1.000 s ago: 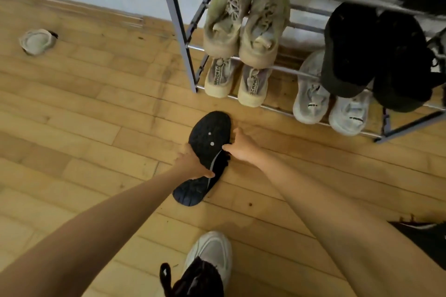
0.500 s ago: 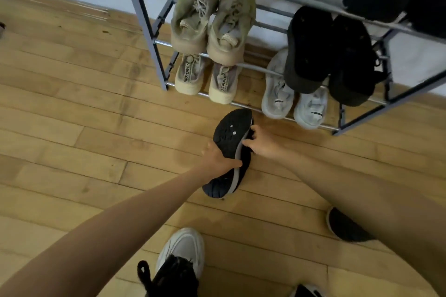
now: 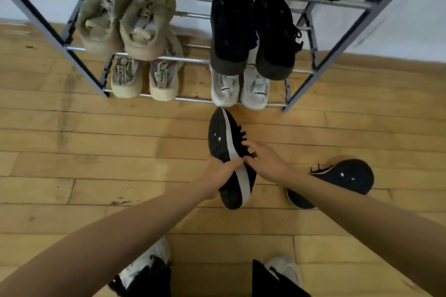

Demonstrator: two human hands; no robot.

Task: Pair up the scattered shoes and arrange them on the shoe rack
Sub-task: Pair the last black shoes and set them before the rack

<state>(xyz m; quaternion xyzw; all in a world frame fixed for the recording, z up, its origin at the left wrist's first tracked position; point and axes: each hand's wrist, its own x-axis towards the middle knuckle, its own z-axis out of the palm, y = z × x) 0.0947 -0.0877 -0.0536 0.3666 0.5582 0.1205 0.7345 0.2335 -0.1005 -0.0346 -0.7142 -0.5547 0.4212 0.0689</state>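
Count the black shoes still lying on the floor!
2. One black shoe is tipped on its side, held in both hands before the rack. The other lies sole-up, partly behind the right arm.

Black shoe [image 3: 229, 152] on its side before rack [image 3: 337, 38]; mate [image 3: 337, 181] rightward, sole up.

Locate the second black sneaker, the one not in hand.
Head view, right of centre: the loose black sneaker lies sole-up on the wood floor, behind the right forearm, right of the held black sneaker.
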